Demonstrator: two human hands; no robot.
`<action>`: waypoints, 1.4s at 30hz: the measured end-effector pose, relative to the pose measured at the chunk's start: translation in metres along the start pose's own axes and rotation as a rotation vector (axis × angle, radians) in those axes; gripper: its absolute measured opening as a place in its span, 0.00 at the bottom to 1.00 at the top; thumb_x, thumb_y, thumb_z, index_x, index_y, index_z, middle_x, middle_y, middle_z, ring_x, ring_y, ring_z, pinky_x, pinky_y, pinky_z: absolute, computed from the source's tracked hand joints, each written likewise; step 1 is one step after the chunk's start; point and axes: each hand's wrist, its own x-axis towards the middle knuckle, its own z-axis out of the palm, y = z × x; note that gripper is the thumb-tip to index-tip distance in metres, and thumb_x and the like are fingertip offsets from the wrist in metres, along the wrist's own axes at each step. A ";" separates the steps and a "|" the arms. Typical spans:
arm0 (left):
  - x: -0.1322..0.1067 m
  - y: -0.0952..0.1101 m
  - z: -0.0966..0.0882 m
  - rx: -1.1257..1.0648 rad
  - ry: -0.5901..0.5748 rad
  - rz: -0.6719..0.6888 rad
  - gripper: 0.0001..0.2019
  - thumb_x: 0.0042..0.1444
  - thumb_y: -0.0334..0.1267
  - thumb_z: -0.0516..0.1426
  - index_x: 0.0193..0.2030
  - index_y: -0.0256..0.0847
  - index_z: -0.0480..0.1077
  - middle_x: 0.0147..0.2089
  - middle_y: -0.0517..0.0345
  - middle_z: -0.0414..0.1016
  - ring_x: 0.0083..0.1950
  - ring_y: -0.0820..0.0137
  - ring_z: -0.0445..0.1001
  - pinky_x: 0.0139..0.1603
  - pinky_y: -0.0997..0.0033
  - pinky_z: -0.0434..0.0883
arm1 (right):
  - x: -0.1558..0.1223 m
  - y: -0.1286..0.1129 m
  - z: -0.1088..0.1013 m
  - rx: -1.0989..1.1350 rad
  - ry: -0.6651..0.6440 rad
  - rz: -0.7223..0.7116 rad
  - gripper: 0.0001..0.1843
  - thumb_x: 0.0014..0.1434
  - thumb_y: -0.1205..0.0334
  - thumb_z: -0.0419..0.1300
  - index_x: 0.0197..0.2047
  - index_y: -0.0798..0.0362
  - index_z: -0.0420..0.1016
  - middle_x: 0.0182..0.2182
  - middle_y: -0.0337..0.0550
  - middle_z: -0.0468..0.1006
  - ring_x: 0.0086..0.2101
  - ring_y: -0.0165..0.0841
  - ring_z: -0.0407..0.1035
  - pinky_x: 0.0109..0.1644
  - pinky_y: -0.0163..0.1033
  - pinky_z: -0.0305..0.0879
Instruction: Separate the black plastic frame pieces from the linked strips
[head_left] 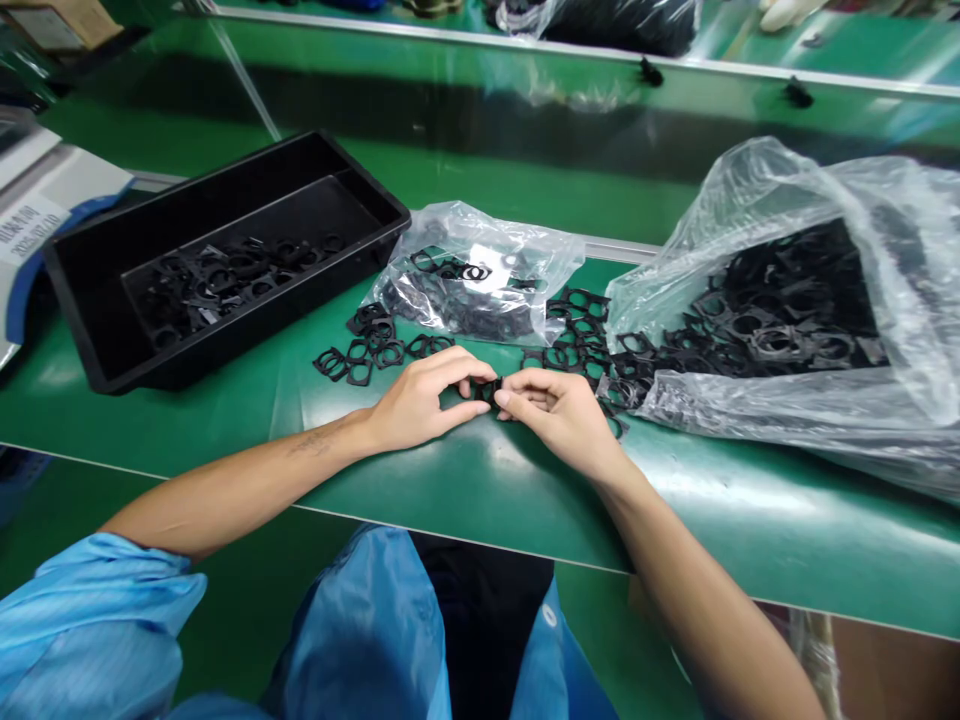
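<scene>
My left hand (424,398) and my right hand (551,410) meet over the green table (480,490), fingers pinched together on one small black plastic frame part (487,388) held between them. Just beyond my left hand lies a loose cluster of the same black frame parts (371,345). More loose frame parts (581,335) lie past my right hand. They spill from a large clear plastic bag (795,300) full of them at the right.
A black tray (97,300) at the left holds several frame parts. A smaller clear bag (480,275) with parts lies in the middle behind the hands. A raised green conveyor (480,110) runs across the back. White paper and a blue object sit at the far left.
</scene>
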 end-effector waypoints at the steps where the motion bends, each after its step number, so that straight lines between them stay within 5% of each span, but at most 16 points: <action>1: 0.000 0.000 0.000 0.001 0.000 -0.001 0.10 0.63 0.38 0.61 0.50 0.39 0.74 0.43 0.53 0.77 0.37 0.72 0.74 0.44 0.69 0.75 | 0.000 0.000 0.000 0.001 -0.001 0.000 0.24 0.50 0.40 0.71 0.28 0.54 0.76 0.23 0.39 0.76 0.26 0.31 0.71 0.34 0.37 0.71; 15: 0.000 0.001 0.000 0.004 0.022 0.010 0.10 0.63 0.37 0.61 0.50 0.39 0.74 0.44 0.53 0.77 0.37 0.72 0.74 0.44 0.69 0.76 | -0.001 -0.003 0.000 -0.010 -0.001 -0.009 0.24 0.51 0.39 0.70 0.29 0.54 0.76 0.24 0.39 0.76 0.26 0.31 0.72 0.35 0.38 0.71; 23: 0.001 0.007 -0.002 0.055 0.158 0.108 0.11 0.61 0.36 0.64 0.50 0.39 0.75 0.47 0.49 0.77 0.50 0.66 0.77 0.53 0.63 0.77 | -0.003 -0.007 -0.001 0.153 -0.016 0.008 0.23 0.46 0.42 0.75 0.29 0.54 0.77 0.25 0.39 0.76 0.26 0.30 0.72 0.35 0.37 0.71; 29: 0.001 0.011 -0.004 0.093 0.259 0.214 0.17 0.59 0.39 0.67 0.54 0.42 0.73 0.45 0.52 0.79 0.48 0.66 0.79 0.51 0.64 0.78 | -0.006 -0.012 -0.001 0.213 -0.026 -0.027 0.22 0.45 0.44 0.77 0.28 0.53 0.78 0.25 0.38 0.76 0.25 0.30 0.72 0.34 0.37 0.71; 42: 0.002 0.010 -0.003 0.095 0.273 0.249 0.13 0.60 0.39 0.66 0.51 0.42 0.75 0.44 0.54 0.79 0.45 0.69 0.79 0.47 0.67 0.79 | -0.006 -0.010 -0.001 0.201 -0.021 -0.114 0.19 0.49 0.47 0.76 0.28 0.54 0.79 0.26 0.38 0.76 0.25 0.28 0.71 0.33 0.36 0.70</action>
